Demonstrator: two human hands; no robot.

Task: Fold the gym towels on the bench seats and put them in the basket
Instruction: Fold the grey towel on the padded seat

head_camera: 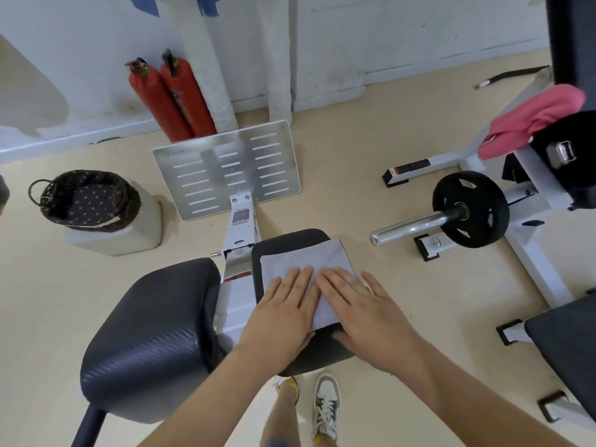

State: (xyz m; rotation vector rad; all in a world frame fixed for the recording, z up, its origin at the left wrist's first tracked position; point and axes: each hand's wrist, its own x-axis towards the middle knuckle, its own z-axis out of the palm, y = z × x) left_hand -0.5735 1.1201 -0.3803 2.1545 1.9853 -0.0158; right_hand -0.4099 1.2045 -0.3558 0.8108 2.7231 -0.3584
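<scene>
The black seat pad (290,241) lay under both hands. The wicker basket (58,215) stood well ahead and left of them, and a pink towel (529,124) hung far to their right. The folded grey towel (306,258) lay beneath the left hand (283,314) and right hand (364,311), both pressed flat, fingers straight, gripping nothing.

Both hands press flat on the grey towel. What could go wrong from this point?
1. The grey towel reaches the right edge of the seat pad; it may slide off when the left hand and right hand lift.
2. The basket stands apart on a white block, so the fold may open in carrying.
</scene>
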